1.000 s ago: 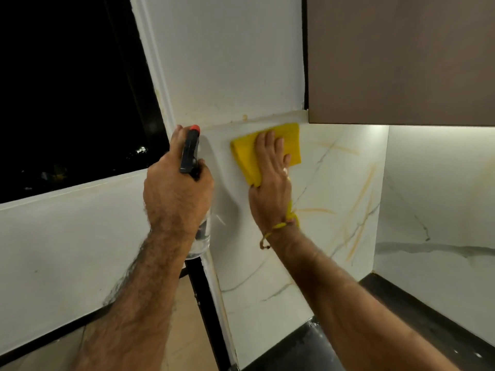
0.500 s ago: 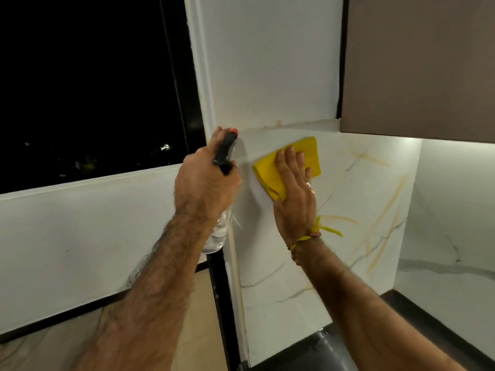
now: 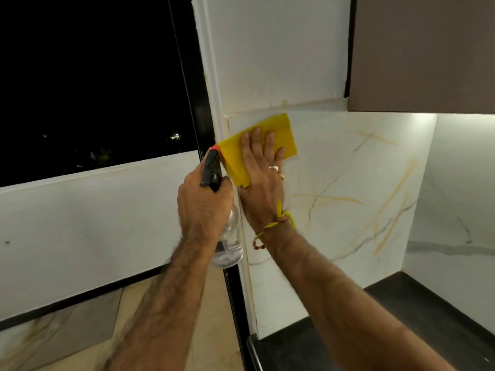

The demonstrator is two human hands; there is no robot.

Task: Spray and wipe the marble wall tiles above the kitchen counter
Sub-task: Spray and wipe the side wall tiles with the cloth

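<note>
Pressing yellow cloth (image 3: 278,135) flat to marble tile (image 3: 348,170) with spread right hand (image 3: 263,180) fingers (image 3: 269,144) for even contact, left hand (image 3: 203,207) curled round spray bottle (image 3: 230,242), kept ready.

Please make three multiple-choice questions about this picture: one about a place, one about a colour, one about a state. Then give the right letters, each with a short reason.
1. Where is the cloth?
A. on the counter
B. at the top left corner of the marble tile
C. on the cabinet

2. What colour is the spray bottle's nozzle tip?
A. orange-red
B. blue
C. white

3. How does the right hand meet the cloth?
A. crumples it in a fist
B. hangs away from it
C. presses it with flat fingers

Answers: 1 B, it lies just under the tile's upper edge. 2 A, the tip shows above the left hand. 3 C, fingers are straight.
</note>
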